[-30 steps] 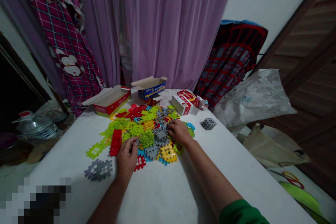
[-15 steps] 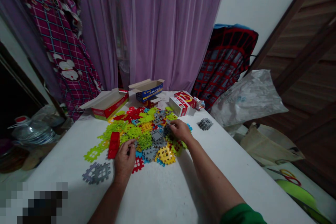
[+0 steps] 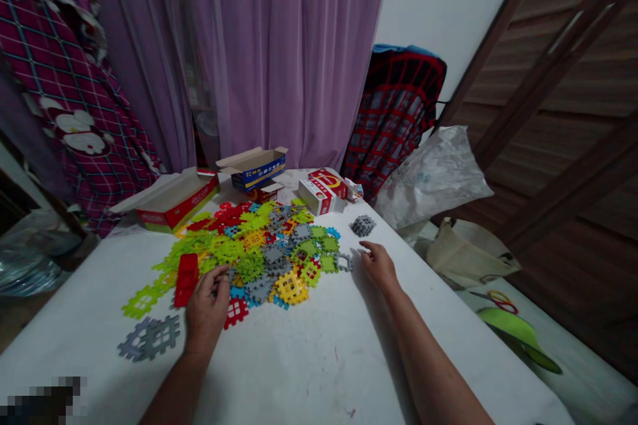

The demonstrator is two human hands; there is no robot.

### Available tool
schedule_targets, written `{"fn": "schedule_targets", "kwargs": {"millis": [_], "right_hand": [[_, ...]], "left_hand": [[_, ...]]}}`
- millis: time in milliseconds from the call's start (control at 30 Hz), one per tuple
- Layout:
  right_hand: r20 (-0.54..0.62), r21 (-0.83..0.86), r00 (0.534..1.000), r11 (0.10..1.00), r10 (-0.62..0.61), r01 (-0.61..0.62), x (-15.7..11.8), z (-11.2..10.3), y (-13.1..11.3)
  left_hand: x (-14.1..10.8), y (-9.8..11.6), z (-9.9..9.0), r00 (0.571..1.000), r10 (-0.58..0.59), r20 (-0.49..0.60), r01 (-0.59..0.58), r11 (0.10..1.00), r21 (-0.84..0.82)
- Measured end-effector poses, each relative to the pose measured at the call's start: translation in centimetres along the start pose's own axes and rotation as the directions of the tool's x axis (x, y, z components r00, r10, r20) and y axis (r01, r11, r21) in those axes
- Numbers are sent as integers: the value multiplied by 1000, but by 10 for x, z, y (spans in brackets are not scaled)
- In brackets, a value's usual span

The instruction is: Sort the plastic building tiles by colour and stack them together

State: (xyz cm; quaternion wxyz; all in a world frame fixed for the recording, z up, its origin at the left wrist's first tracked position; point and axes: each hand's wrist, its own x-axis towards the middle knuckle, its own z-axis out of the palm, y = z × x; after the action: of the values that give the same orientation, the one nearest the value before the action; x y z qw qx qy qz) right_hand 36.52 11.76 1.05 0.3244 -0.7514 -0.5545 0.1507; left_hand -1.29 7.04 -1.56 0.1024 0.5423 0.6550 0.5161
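A heap of interlocking plastic pieces (image 3: 253, 239) in green, yellow, grey, red and blue spreads over the middle of the white tabletop (image 3: 279, 372), reaching toward its far edge. The left hand (image 3: 207, 302) rests at the heap's near left side, just beside a red block (image 3: 186, 280); its fingers are curled, and whether that grip has a piece in it cannot be told. The right hand (image 3: 379, 267) is toward the tabletop's right edge, its grip loose and released, the index finger extended. A grey stack (image 3: 363, 225) lies just beyond it, near the same edge, and a grey frame piece (image 3: 344, 262) ends the heap on that side. Joined grey pieces (image 3: 149, 337) lie apart, toward the left edge. An open red box (image 3: 179, 202) occupies the far left corner; a blue box (image 3: 259, 170) stands along the far edge, and a red-and-white box (image 3: 323, 191) lies near the far right corner.
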Motion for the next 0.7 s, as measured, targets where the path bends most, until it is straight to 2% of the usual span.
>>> {"fn": "schedule_targets", "kwargs": {"millis": [100,200,333,433,567,700], "right_hand": [[-18,-213,998,974,67,-70,-22,4,-11],[21,-403,1000,915,3,6,-41,15,-30],[25,-459,999,888,-37,44,-46,25,-41],[1,-381,999,924,-47,44,-42,22,-28],[-28,-273,996,959,-89,78,-39,11,4],[-73,-277,995,960,-70,47,-46,2,22]], "left_hand": [[0,0,0,1000,-4,5,4,1000,10],[1,2,-1,1000,-14,6,14,1000,25],[1,5,-3,1000,-30,8,30,999,43],[1,6,-3,999,-34,14,33,999,28],[0,3,-3,998,-54,28,53,998,36],[0,2,-2,998,-49,35,48,998,41]]}}
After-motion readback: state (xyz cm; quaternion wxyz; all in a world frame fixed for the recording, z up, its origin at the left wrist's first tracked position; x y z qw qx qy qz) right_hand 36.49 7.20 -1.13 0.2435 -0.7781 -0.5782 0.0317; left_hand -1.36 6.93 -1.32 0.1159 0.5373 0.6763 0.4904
